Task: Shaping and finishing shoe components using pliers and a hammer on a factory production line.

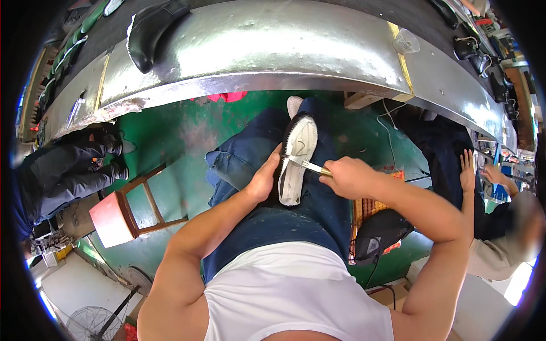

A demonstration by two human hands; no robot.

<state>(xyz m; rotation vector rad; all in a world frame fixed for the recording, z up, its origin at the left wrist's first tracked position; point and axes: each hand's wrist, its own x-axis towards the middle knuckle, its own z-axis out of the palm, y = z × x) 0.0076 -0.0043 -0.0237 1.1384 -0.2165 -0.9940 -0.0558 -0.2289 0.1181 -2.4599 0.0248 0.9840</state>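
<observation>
A black shoe (300, 142) lies sole up across my blue-jeaned lap, its pale underside facing me and its toe pointing away. My left hand (265, 177) grips its left side near the middle, fingers partly hidden behind it. In my right hand (348, 177) is a metal hand tool (307, 165) with a yellow-brown handle end, its exact kind unclear. The tool's silvery head reaches over the middle of the sole, close to my left fingertips. Whether it presses on the sole I cannot tell.
A metal-topped bench (256, 45) curves across ahead, bearing a black boot (149, 35), a clear plastic cup (406, 41) and several shoes at right. A wooden stool (116, 219) stands left; a black bag (382, 234) is at right. Other people sit on both sides. A fan (94, 324) is lower left.
</observation>
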